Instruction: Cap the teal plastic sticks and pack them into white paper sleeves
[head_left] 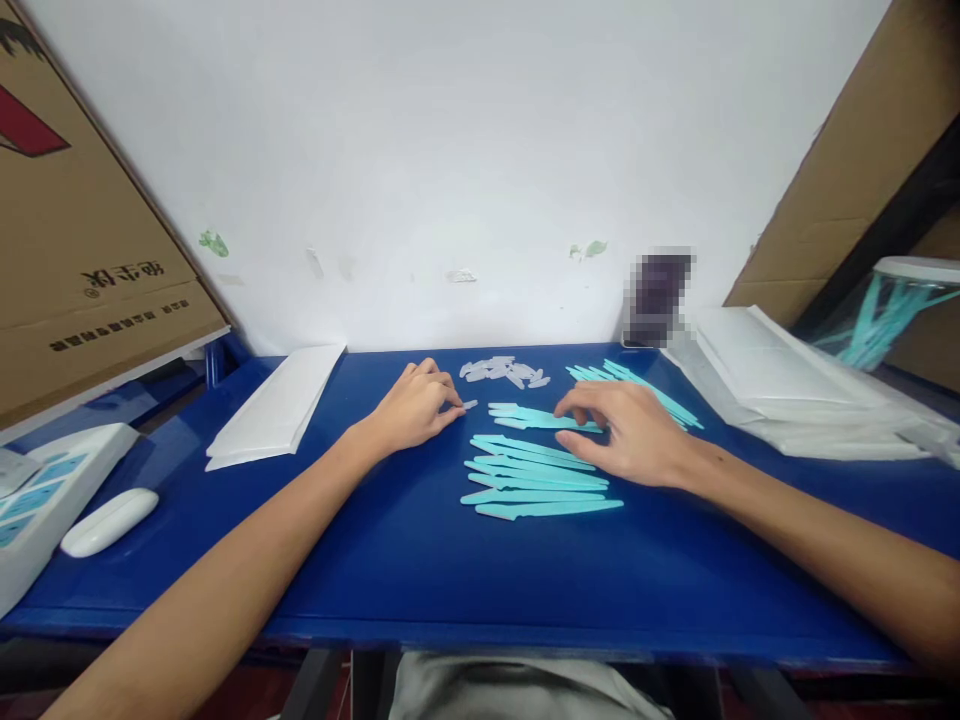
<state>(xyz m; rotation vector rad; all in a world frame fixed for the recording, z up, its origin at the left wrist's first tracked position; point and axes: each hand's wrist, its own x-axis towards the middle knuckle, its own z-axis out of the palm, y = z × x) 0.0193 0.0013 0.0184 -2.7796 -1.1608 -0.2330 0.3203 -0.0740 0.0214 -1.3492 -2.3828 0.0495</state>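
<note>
My left hand (415, 405) rests on the blue table (390, 540) with its fingers curled, pinching a small clear cap (469, 404) at the fingertips. My right hand (626, 430) lies over a teal plastic knife-shaped piece (525, 418), its fingers bent down onto it. In front of that hand, several more teal pieces (536, 478) lie in a row. A little heap of clear caps (504, 371) sits at the back middle. Another bunch of teal pieces (645, 390) lies behind my right hand.
A stack of white sleeves (277, 405) lies at the left, a larger pile of white bags (780, 390) at the right. A white device (45, 490) and a white oval object (109, 520) sit at the left edge. Cardboard boxes (82, 220) flank both sides. A clear tub (892, 305) holds teal pieces.
</note>
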